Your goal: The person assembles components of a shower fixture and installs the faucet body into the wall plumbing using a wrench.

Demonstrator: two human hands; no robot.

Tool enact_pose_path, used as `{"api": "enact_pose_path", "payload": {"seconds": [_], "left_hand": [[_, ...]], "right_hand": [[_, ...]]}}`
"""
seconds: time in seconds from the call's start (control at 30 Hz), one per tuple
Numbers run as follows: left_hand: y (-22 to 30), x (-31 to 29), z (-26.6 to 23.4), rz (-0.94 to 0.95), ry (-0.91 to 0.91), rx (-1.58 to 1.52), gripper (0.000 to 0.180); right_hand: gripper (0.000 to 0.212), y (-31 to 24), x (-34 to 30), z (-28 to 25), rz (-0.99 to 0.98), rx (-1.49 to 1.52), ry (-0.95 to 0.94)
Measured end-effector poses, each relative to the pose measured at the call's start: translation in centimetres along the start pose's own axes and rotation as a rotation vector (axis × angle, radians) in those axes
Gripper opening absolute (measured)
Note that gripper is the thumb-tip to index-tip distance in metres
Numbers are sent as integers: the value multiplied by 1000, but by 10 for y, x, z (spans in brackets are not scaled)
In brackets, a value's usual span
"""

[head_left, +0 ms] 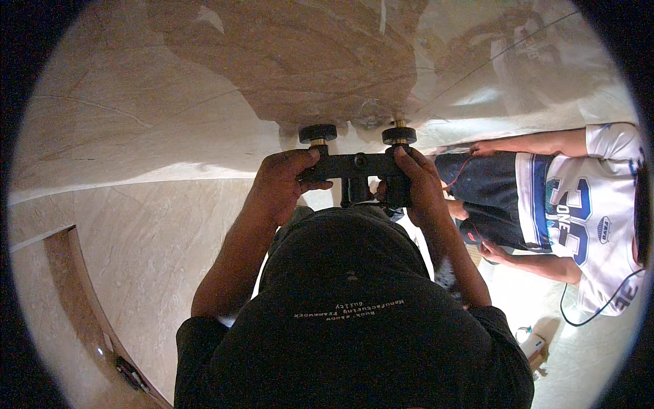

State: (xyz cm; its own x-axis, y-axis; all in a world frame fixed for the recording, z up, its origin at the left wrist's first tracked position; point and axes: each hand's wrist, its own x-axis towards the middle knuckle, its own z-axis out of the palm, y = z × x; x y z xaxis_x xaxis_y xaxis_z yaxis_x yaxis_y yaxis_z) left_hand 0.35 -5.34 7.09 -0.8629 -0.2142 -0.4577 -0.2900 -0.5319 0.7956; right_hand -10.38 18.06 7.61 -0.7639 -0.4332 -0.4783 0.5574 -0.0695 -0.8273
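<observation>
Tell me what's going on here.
The person's left hand and right hand grip opposite ends of a black fixture. Its two round black discs face a stone-patterned wall; whether it is fastened there, I can't tell. To the right, a co-worker in a white jersey holds a thin red cord.

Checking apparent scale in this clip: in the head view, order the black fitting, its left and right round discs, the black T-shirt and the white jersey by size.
1. Black T-shirt, also nearest the camera
2. White jersey
3. Black fitting
4. Left disc and right disc: too alike to rank
</observation>
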Motion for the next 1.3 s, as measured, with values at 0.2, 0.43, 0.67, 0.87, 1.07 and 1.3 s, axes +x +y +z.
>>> {"api": "enact_pose_path", "payload": {"seconds": [0.2, 0.43, 0.67, 0.87, 1.07, 1.3], "left_hand": [[2, -3, 0, 111, -46, 201, 31], [1, -6, 1, 62, -25, 237, 31], [-8, -2, -5, 89, -67, 99, 35], [-6, 0, -5, 10, -21, -6, 37], [-7, -7, -3, 169, -71, 327, 36], [-13, -13, -5, 152, -63, 185, 38]], "right_hand": [[34, 4, 4, -1, 16, 39, -18], [36, -2, 1, 0, -30, -81, 9], [39, -3, -1, 2, -29, -116, -5], [38, 1, -3, 2, -61, -112, -21], [38, -3, 3, 1, -90, -189, -26], [41, 7, 2, -2, -101, -188, -33]]}}
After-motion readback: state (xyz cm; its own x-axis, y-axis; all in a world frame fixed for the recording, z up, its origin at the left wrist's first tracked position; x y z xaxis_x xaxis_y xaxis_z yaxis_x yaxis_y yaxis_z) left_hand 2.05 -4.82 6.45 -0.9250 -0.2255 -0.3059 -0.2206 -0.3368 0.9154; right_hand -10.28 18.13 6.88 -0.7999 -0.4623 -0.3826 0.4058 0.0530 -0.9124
